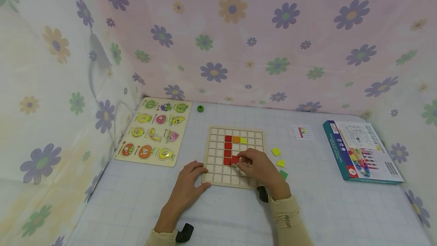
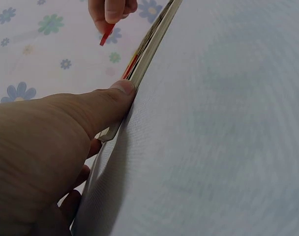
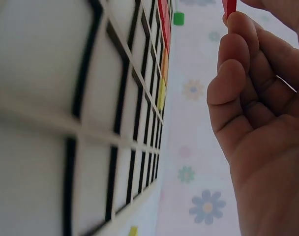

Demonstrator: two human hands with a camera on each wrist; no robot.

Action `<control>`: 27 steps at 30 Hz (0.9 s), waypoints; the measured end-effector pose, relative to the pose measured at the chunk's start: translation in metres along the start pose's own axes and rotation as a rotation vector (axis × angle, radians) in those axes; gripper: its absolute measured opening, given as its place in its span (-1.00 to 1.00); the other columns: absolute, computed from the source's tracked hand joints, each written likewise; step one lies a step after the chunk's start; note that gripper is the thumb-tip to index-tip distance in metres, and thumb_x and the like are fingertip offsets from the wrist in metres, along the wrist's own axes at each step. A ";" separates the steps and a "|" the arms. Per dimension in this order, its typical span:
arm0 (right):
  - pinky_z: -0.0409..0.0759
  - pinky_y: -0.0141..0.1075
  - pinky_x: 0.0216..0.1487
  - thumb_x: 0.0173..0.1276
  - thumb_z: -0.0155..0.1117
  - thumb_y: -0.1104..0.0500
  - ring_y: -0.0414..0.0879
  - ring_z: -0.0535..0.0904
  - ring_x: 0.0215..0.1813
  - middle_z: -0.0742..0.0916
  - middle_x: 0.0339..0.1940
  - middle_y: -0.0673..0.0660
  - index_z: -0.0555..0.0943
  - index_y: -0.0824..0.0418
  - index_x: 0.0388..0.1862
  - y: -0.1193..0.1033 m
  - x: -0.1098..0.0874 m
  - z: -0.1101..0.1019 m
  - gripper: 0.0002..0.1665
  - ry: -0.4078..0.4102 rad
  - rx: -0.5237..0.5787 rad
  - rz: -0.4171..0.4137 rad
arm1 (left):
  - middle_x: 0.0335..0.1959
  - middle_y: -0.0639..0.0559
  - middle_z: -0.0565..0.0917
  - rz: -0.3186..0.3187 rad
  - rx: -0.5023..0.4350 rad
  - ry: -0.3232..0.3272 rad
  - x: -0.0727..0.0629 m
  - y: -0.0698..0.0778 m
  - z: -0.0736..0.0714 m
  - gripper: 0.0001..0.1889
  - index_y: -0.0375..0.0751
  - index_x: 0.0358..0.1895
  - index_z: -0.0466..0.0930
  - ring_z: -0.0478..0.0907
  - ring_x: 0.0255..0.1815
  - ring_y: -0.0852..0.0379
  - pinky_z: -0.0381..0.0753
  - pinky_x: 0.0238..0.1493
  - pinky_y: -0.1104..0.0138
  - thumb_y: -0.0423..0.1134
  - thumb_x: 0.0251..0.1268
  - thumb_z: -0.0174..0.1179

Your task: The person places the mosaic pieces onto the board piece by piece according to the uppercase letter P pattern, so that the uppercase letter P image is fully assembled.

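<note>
A wooden grid board (image 1: 216, 178) lies in the middle of the table. Set into it are a column of red squares (image 1: 227, 145), an orange square (image 1: 236, 139) and a yellow piece (image 1: 243, 140) beside it in the top row. My right hand (image 1: 257, 166) pinches a small red tile (image 1: 235, 159) between thumb and fingers, over the cells right of the column's lower end. In the right wrist view this red tile (image 3: 229, 7) stands off the board. My left hand (image 1: 187, 181) rests at the board's near left corner, its thumb (image 2: 121, 91) against the edge.
Right of the board lie two yellow pieces (image 1: 275, 151) and a green piece (image 1: 283, 174). A pattern card (image 1: 303, 133) and a flat box (image 1: 363, 153) are farther right. A fruit puzzle board (image 1: 153, 132) lies left, near a small green ring (image 1: 200, 108). Flowered cloth walls (image 1: 232, 48) enclose the table.
</note>
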State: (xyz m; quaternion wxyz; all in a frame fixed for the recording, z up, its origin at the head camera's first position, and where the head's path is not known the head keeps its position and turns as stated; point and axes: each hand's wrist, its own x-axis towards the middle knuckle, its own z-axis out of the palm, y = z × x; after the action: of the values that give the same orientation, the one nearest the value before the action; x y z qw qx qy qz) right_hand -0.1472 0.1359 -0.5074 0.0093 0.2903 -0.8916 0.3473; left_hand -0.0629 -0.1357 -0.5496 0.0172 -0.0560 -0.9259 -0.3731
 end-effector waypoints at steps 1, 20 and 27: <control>0.58 -0.45 -0.32 0.24 0.51 0.23 -0.30 0.48 -0.34 0.66 -0.37 -0.10 0.73 0.22 -0.14 -0.001 0.000 0.002 -0.78 -0.008 -0.001 -0.010 | 0.30 0.13 0.58 0.001 -0.002 0.000 0.000 0.000 0.000 -0.58 0.08 0.06 0.68 0.33 0.52 -0.01 0.33 0.56 -0.05 -0.05 0.11 0.54; 0.57 -0.45 -0.24 0.30 0.49 0.07 -0.33 0.48 -0.31 0.65 -0.37 -0.20 0.76 0.11 -0.11 -0.013 0.001 0.024 -0.77 -0.163 -0.064 0.081 | 0.28 0.11 0.59 0.029 0.006 0.011 0.000 -0.001 0.000 -0.59 0.06 0.04 0.69 0.35 0.51 -0.04 0.35 0.54 -0.08 -0.05 0.11 0.54; 0.58 -0.44 -0.24 0.27 0.49 0.16 -0.33 0.48 -0.32 0.65 -0.39 -0.15 0.76 0.16 -0.13 -0.015 0.002 0.024 -0.79 -0.163 -0.067 0.035 | 0.27 0.12 0.59 0.021 0.009 0.011 0.000 0.000 0.000 -0.59 0.08 0.04 0.69 0.34 0.51 -0.02 0.34 0.55 -0.07 -0.05 0.11 0.54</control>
State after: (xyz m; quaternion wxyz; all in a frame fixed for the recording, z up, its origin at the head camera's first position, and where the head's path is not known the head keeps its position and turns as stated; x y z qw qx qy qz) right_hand -0.1363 0.1107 -0.5159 -0.0595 0.3016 -0.9054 0.2927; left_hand -0.0630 -0.1360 -0.5497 0.0265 -0.0635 -0.9268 -0.3692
